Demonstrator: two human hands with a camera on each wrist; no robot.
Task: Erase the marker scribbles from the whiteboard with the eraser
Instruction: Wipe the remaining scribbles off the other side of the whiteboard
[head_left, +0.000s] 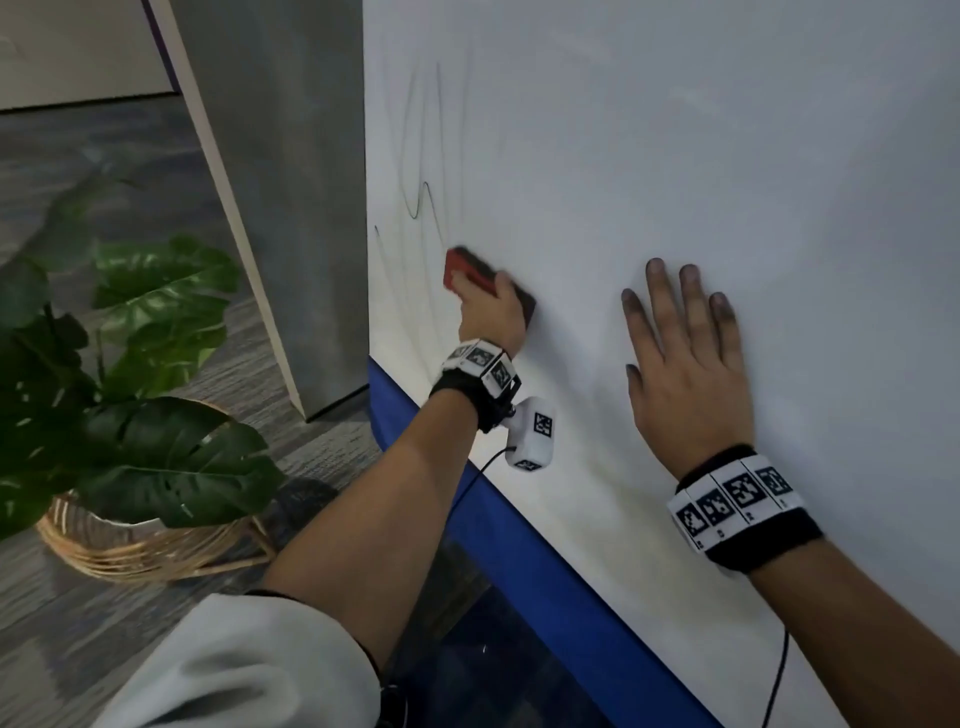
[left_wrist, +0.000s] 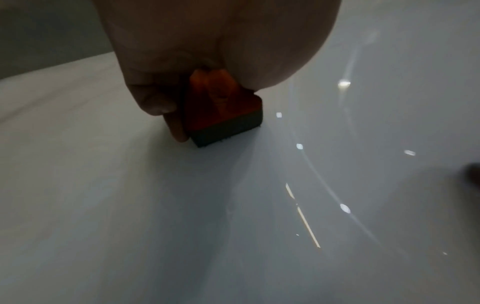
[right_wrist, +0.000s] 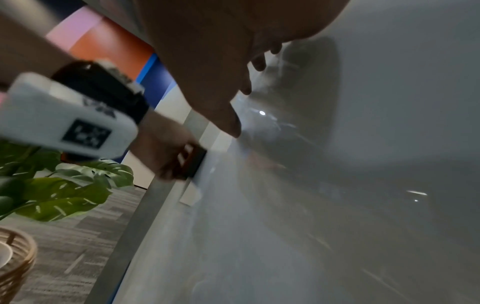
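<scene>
the right hand (head_left: 685, 364) is lying flat on the whiteboard (head_left: 675, 156), well to the right of the eraser (head_left: 470, 273), its fingers (head_left: 655, 280) straight and spread apart, their tips smudged dark; it is holding nothing and seems to be bracing the person against the board. farther along, the left hand (head_left: 493, 317) is gripping the eraser, fingers curled over its red back. the left wrist view is showing the thumb along one side and the dark felt face sitting flat on the white surface. the eraser is sitting low on the board near its left edge, above the blue border (head_left: 519, 519). beyond the eraser, up and to its left, the scribbles (head_left: 423, 200) are still showing: one dark wavy line just above the eraser, and fainter long strokes higher up and nearer the left edge.

so the wiping looks under way, with the area right of the eraser looking mostly clean. to do this step well, the felt should be staying flat with even pressure, not tipping onto an edge, and the strokes should be overlapping as they climb from the eraser toward the dark wave and then the faint lines. near the left edge the eraser could slip off the board, so shorter strokes seem wise there. faint ghost streaks will probably need a second pass. left of the board a leafy plant (head_left: 145, 322) is standing in a woven basket (head_left: 145, 551) on the floor.
</scene>
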